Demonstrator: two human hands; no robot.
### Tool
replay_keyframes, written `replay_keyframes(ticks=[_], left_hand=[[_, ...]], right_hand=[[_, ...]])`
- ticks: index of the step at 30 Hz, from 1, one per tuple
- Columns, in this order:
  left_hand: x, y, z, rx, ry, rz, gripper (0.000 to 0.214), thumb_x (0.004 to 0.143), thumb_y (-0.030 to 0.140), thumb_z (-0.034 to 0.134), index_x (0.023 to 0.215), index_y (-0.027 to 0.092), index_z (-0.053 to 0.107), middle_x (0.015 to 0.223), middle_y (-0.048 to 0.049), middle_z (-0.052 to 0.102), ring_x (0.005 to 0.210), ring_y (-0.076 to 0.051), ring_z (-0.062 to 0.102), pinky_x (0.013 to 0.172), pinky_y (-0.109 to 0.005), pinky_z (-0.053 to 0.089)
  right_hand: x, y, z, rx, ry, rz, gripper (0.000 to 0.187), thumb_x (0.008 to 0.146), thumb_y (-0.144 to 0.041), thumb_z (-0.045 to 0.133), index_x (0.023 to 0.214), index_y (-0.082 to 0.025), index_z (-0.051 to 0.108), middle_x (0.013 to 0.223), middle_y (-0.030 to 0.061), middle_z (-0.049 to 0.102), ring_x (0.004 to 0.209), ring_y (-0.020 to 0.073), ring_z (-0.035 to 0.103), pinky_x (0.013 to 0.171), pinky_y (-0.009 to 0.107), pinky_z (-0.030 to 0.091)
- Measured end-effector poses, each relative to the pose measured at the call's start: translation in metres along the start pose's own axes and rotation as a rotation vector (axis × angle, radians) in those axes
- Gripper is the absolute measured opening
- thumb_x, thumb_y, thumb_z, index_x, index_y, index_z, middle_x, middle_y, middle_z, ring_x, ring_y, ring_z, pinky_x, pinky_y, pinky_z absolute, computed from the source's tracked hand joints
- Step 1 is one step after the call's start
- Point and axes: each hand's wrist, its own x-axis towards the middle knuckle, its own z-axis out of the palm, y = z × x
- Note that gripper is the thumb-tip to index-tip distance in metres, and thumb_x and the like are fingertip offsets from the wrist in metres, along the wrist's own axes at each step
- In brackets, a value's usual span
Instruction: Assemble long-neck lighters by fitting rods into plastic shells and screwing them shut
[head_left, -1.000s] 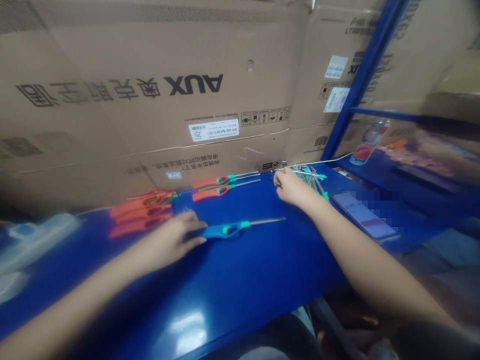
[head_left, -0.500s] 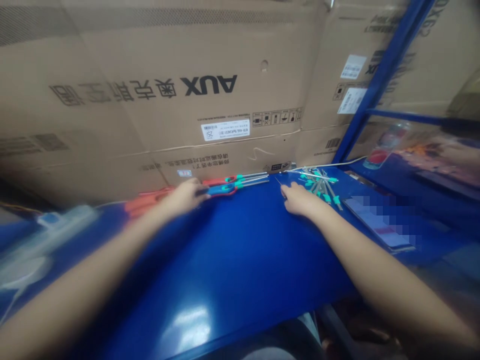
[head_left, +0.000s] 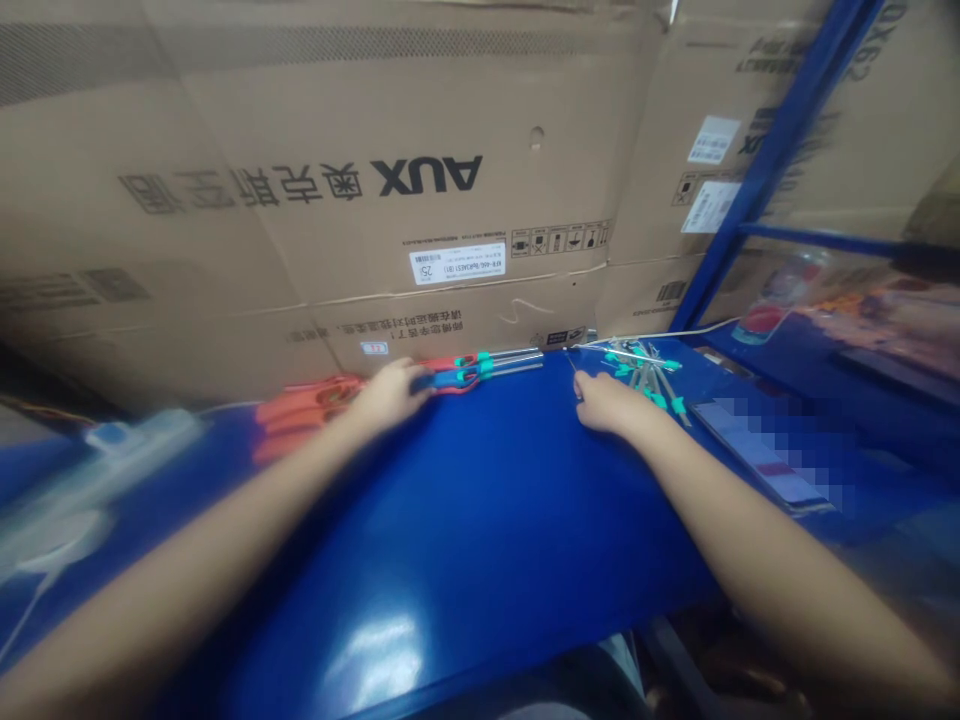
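Observation:
My left hand [head_left: 396,393] is closed around the rear end of a blue-handled tool [head_left: 450,379] with a teal collar and a straight metal shaft, lying on the blue table. Right behind it lies a similar red-handled tool [head_left: 445,363], its shaft pointing the same way. My right hand [head_left: 604,402] is closed in a pinch, and a thin dark rod [head_left: 571,361] sticks out from its fingertips. Beside that hand is a loose pile of metal pieces with teal ends [head_left: 654,374]. More red handles [head_left: 300,415] are heaped behind my left forearm.
A large cardboard box [head_left: 315,250] walls off the back of the blue table [head_left: 465,530]. On the left sit a white power strip [head_left: 142,470] and a cable. To the right are a flat rectangular device [head_left: 757,455], a clear bottle [head_left: 776,305] and a blue metal frame [head_left: 772,150].
The whole view has shifted slightly, so everything appears a little farther right. Both hands keep nearly the same places and holds.

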Motion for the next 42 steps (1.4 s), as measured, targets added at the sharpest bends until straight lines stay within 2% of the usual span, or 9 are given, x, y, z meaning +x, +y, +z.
replay_keyframes(ticks=[4,11,19,32,38,42], left_hand=[[-0.003,0.004,0.001,0.032,0.034,0.0,0.034,0.092,0.038,0.053,0.112,0.017,0.072,0.105,-0.0126,0.064,0.104,-0.03,0.061,0.091,-0.04,0.052],[-0.006,0.005,0.003,0.02,0.063,0.016,0.037,0.091,0.035,0.053,0.121,0.016,0.067,0.111,-0.0127,0.065,0.109,-0.03,0.06,0.095,-0.042,0.051],[-0.008,0.008,0.006,0.01,0.068,0.017,0.032,0.095,0.035,0.053,0.119,0.021,0.068,0.113,-0.0105,0.066,0.109,-0.028,0.06,0.096,-0.041,0.05],[-0.006,0.014,0.005,0.029,0.094,-0.018,0.031,0.092,0.035,0.057,0.115,0.018,0.069,0.109,-0.0116,0.065,0.106,-0.029,0.061,0.091,-0.04,0.052],[-0.017,0.017,-0.008,0.039,0.133,-0.003,0.036,0.092,0.039,0.056,0.116,0.017,0.068,0.113,-0.0124,0.066,0.107,-0.03,0.061,0.093,-0.041,0.052],[-0.038,0.008,-0.029,0.041,0.148,-0.043,0.039,0.091,0.045,0.055,0.117,0.019,0.069,0.115,-0.0109,0.068,0.108,-0.03,0.063,0.094,-0.04,0.051]], right_hand=[[0.0,0.0,0.001,-0.009,0.005,-0.003,0.038,0.093,-0.019,0.048,0.13,-0.015,0.054,0.117,0.019,0.059,0.104,0.0299,0.064,0.083,0.037,0.047],[0.001,-0.002,0.005,-0.066,0.063,-0.042,0.037,0.097,-0.029,0.045,0.13,-0.015,0.055,0.127,0.0213,0.054,0.123,0.0368,0.053,0.092,0.045,0.046],[0.002,-0.005,0.009,-0.101,0.071,-0.053,0.043,0.1,-0.034,0.041,0.137,-0.013,0.05,0.138,0.022,0.051,0.127,0.037,0.051,0.094,0.044,0.045],[0.0,-0.007,0.009,-0.11,0.075,-0.067,0.046,0.101,-0.035,0.041,0.138,-0.01,0.049,0.136,0.0236,0.052,0.126,0.0387,0.052,0.094,0.046,0.046],[0.001,-0.009,0.013,-0.112,0.16,-0.086,0.046,0.098,-0.035,0.047,0.135,-0.008,0.052,0.143,0.027,0.044,0.129,0.0435,0.048,0.096,0.05,0.046],[-0.002,-0.014,0.015,-0.116,0.229,-0.233,0.045,0.095,-0.035,0.056,0.132,-0.009,0.056,0.153,0.0265,0.036,0.135,0.0436,0.042,0.104,0.052,0.042]])
